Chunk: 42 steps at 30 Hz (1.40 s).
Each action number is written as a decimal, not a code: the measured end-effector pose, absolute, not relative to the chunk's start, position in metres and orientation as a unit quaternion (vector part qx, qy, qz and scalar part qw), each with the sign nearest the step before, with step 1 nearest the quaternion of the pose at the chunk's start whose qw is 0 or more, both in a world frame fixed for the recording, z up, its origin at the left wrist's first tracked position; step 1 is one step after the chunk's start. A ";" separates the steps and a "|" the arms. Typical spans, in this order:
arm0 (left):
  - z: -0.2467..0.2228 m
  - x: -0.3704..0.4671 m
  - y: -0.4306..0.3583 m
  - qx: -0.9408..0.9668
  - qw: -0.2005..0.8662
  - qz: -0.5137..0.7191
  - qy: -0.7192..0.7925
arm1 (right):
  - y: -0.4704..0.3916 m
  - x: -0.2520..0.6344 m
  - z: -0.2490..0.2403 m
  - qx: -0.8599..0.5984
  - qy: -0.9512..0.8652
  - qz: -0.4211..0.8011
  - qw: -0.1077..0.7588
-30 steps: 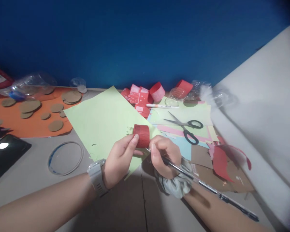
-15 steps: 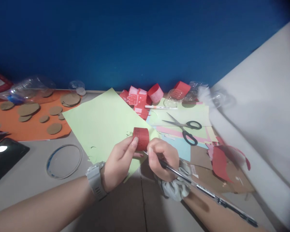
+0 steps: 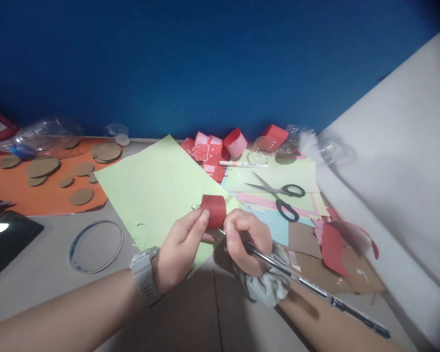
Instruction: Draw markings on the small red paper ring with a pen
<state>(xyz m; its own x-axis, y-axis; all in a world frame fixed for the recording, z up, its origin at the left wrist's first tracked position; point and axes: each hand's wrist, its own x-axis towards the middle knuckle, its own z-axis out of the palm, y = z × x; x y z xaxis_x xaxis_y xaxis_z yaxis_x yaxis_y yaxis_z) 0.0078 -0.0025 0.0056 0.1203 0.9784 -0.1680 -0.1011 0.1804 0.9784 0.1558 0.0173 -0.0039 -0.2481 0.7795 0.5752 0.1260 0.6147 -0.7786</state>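
A small red paper roll [image 3: 213,212] with fine dark lines over its side is held in my left hand [image 3: 180,244], the thumb lying along its left edge. My right hand [image 3: 247,242] is closed around a clear-barrelled pen [image 3: 308,283]. The pen's tip points up and left, at the lower edge of the roll; whether it touches cannot be made out. Behind and beneath both hands lies a light green paper sheet [image 3: 157,186], with small cut scraps near its left edge.
Black-handled scissors [image 3: 278,190] lie part-open on coloured papers to the right. Behind them are a white marker [image 3: 242,164] and red paper rings [image 3: 236,143]. Cardboard discs [image 3: 82,196] rest on orange paper at the left, near a tape ring [image 3: 97,247] and a black phone [image 3: 11,239].
The roll has turned very slightly in my left hand, and the pen's tip has shifted a little along its lower edge. Both grips are the same.
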 end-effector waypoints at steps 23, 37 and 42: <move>-0.006 0.006 0.000 0.522 0.583 0.388 0.487 | 0.022 0.152 -0.008 -0.450 -0.659 0.348 0.492; -0.006 0.008 0.001 0.521 0.586 0.391 0.482 | 0.024 0.153 -0.009 -0.443 -0.674 0.356 0.471; -0.006 0.008 0.001 0.522 0.582 0.385 0.490 | 0.022 0.152 -0.009 -0.467 -0.648 0.365 0.479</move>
<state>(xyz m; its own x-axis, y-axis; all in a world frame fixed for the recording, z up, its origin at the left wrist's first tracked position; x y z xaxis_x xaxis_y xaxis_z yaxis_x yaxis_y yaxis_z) 0.0079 0.0011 -0.0064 0.2235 0.9601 -0.1681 0.0625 0.1579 0.9855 0.1518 0.0221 -0.0093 -0.1052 0.9546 0.2786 0.2556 0.2967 -0.9201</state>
